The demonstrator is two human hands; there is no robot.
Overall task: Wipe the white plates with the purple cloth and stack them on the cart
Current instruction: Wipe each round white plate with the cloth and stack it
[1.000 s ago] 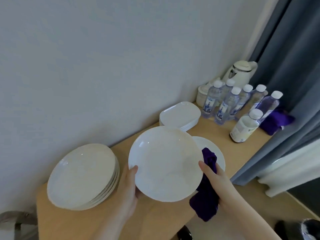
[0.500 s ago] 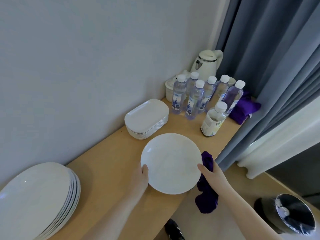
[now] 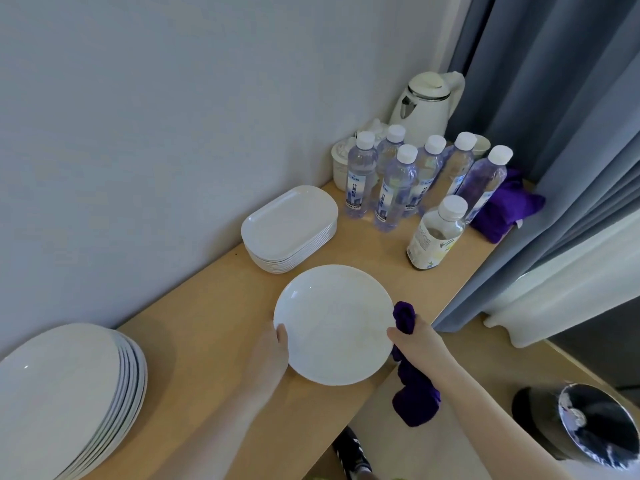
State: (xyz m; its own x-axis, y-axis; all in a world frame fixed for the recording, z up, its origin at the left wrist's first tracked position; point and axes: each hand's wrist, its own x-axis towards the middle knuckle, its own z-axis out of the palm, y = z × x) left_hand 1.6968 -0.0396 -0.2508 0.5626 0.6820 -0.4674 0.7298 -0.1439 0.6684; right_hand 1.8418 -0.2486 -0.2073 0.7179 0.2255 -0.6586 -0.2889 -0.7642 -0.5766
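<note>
Left hand grips the round plate by its near-left rim, just over the counter. Right hand pinches the opposite rim with the purple cloth bunched in it, fingers mostly hidden. I'd lower it flat and level, though I can't tell if another plate's underneath.

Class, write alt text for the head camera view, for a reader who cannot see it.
Two hands hold a round white plate over a wooden counter; the right hand also grips a purple cloth. Stacks of white plates, water bottles and a white kettle stand along the wall.
</note>
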